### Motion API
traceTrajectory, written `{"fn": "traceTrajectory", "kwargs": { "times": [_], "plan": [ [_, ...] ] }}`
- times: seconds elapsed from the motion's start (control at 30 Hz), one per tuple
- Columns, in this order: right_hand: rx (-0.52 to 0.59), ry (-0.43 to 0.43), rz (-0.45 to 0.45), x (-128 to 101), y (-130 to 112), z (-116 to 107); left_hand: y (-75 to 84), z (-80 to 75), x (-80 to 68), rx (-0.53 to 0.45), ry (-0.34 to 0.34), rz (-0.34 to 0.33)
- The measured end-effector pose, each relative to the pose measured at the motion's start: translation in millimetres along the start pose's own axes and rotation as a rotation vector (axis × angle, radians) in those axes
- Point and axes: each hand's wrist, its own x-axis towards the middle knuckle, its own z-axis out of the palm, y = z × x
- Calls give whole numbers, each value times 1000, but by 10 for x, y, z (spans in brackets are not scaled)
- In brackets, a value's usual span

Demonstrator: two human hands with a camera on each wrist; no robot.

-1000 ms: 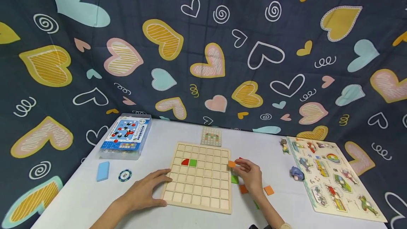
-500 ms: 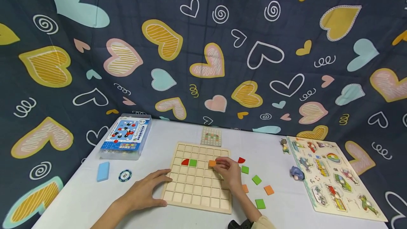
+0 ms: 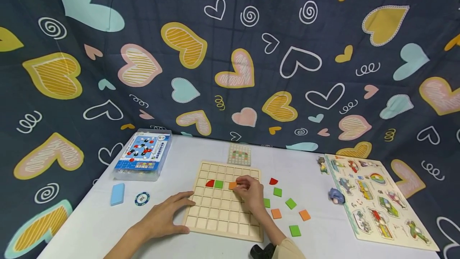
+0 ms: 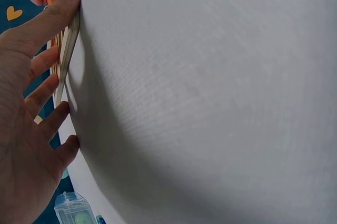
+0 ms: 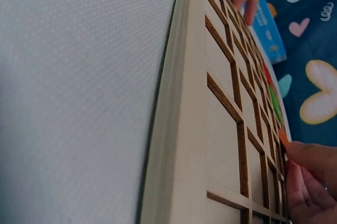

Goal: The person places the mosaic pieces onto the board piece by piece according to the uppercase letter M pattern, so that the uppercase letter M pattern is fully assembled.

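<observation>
A wooden grid board [image 3: 206, 212] lies on the table, with a red quarter-circle tile [image 3: 210, 183] and a green square tile [image 3: 218, 184] side by side in its cells. My right hand [image 3: 249, 195] pinches an orange square tile [image 3: 232, 186] by its right side, over the same row, one cell-width right of the green tile. In the right wrist view the orange tile [image 5: 284, 138] shows between thumb and finger, low at the grid. My left hand [image 3: 163, 216] rests with extended fingers and thumb against the board's left edge; the left wrist view shows its thumb [image 4: 66, 4] on the rim.
Loose tiles lie right of the board, among them a red quarter-circle [image 3: 273, 181], an orange square [image 3: 304, 215] and a green square [image 3: 294, 230]. A pattern card [image 3: 239, 149] sits behind the board. A boxed set [image 3: 143, 151] stands left; a picture puzzle [image 3: 381, 199] lies right.
My right hand has carried the orange tile leftward from the board's right edge to over the row with the green tile. My left hand has stayed at the board's left edge.
</observation>
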Motion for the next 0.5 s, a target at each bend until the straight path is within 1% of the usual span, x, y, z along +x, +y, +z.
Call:
{"fn": "traceTrajectory", "kwargs": {
  "times": [0.23, 0.37, 0.5],
  "plan": [
    [-8, -2, -54, 15, 15, 34, 9, 3, -1, -5, -7, -23],
    [-6, -18, -50, 22, 2, 44, 16, 3, -1, -14, -17, -36],
    [6, -33, -49, 27, -30, 48, 14, 3, -3, -13, -14, -31]
  ]
}}
